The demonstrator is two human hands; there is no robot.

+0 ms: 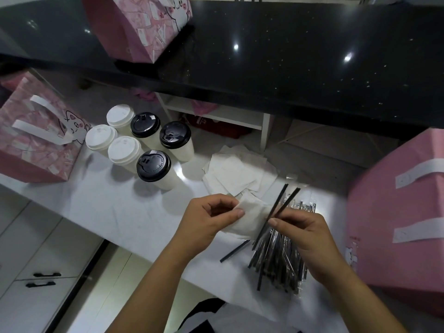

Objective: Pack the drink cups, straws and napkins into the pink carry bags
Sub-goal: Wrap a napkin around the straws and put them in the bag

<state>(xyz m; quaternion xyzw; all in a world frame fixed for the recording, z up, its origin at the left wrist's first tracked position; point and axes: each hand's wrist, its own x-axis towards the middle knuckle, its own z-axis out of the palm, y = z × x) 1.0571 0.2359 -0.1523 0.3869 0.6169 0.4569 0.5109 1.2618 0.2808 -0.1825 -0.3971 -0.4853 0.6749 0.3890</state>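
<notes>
Above the white counter, my left hand [207, 221] pinches a folded white napkin [249, 218]. My right hand [305, 236] grips two black straws [280, 207] that cross the napkin's right edge. Under my right hand lies a pile of wrapped black straws [280, 260]; one loose straw [234, 251] lies to its left. A stack of napkins [240, 171] sits just behind my hands. Several cups stand at the left: white-lidded ones [120, 135] and black-lidded ones [153, 165]. Pink carry bags stand at the left [36, 145], at the right [396, 224] and on the black upper counter [137, 25].
A glossy black upper counter [288, 56] runs across the back, above an open white shelf [216, 114]. White drawers with black handles [43, 278] sit below the counter at the lower left. The white counter's front edge [134, 243] runs diagonally under my forearms.
</notes>
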